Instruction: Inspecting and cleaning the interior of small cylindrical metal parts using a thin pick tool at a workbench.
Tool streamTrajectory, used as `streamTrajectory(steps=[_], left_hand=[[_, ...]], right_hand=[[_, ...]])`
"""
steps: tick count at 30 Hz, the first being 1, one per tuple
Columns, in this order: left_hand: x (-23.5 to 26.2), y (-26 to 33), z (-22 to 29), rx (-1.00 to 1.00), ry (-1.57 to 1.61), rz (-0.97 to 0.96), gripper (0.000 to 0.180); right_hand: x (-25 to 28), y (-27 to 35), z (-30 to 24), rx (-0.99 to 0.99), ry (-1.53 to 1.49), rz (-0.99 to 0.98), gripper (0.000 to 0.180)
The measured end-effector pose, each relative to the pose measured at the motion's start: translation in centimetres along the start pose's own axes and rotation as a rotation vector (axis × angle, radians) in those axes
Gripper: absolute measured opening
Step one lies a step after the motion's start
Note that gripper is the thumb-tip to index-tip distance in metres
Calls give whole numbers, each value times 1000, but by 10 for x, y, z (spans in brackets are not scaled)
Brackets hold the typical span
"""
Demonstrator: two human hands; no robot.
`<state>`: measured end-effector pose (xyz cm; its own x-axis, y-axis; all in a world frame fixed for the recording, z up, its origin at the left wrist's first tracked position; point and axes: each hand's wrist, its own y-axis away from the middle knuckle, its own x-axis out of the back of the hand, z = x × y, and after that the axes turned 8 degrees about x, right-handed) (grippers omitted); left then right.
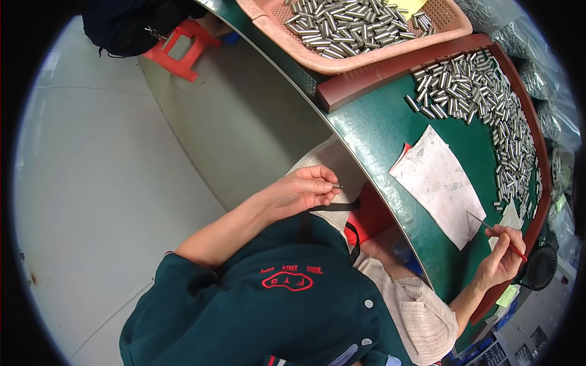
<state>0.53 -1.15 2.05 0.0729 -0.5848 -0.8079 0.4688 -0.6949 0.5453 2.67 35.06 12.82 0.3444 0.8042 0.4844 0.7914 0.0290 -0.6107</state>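
Pinched between the fingers of my left hand [303, 191] is a small metal pin [337, 185], held in front of my body off the table edge; only its end shows. My right hand [502, 257] is closed around a thin pointed tool with a red handle [518, 252]. Its slim metal tip reaches over the corner of a smudged white cloth [436, 183] on the green tabletop [360, 125]. Beyond the cloth, many loose metal pins [514, 143] lie in a curved pile along the table's raised border.
A pink plastic basket [274, 38] full of similar pins stands at the far side. A brown-red wooden border [366, 80] rims the work area. Clear bags of metal parts [531, 76] sit beyond it. A red stool [183, 52] stands on the floor at the upper left.
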Motion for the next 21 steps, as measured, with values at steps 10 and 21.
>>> streamTrajectory(steps=[10,21], left_hand=[[-1,4,0,-22,-27,11,10],[2,4,0,-28,34,-50,13]], right_hand=[[0,0,-1,7,3,5,12],[0,0,2,2,4,-6,12]])
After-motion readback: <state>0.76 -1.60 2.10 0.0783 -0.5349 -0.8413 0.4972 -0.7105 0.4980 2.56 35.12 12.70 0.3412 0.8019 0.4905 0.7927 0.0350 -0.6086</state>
